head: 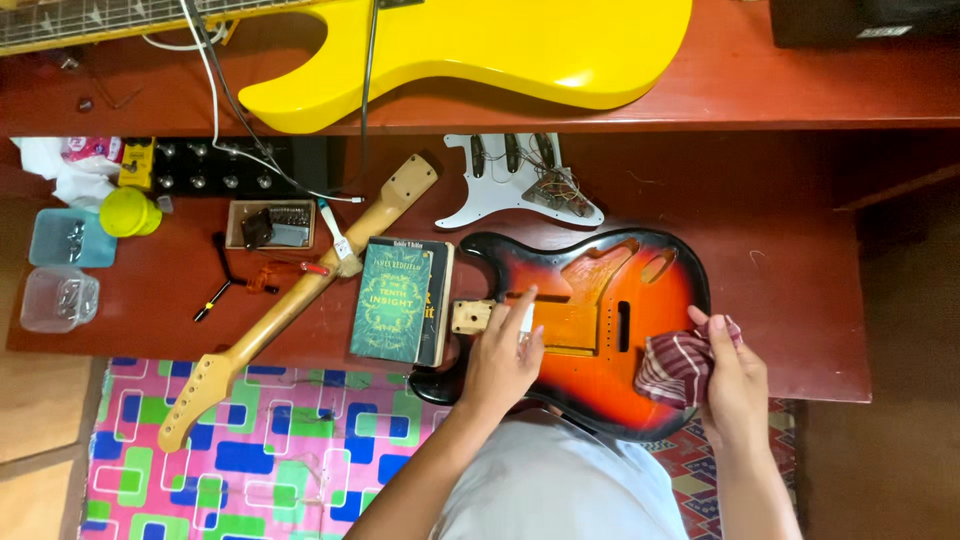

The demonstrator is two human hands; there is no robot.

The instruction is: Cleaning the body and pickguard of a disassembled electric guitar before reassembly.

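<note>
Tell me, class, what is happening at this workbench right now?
A person leans over a stripped sunburst guitar body on a red table. The left hand steadies it near the neck pocket; the right hand presses a striped cloth on its lower edge. A detached neck and two books lie alongside.

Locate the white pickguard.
In the head view, the white pickguard lies on the red table, just above the sunburst guitar body and below the yellow guitar.

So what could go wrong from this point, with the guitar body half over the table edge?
The sunburst guitar body overhangs the table edge; pressure from the right hand with the striped cloth might tip it if the left hand lets go. The detached neck also juts past the edge and could get knocked off.
</note>
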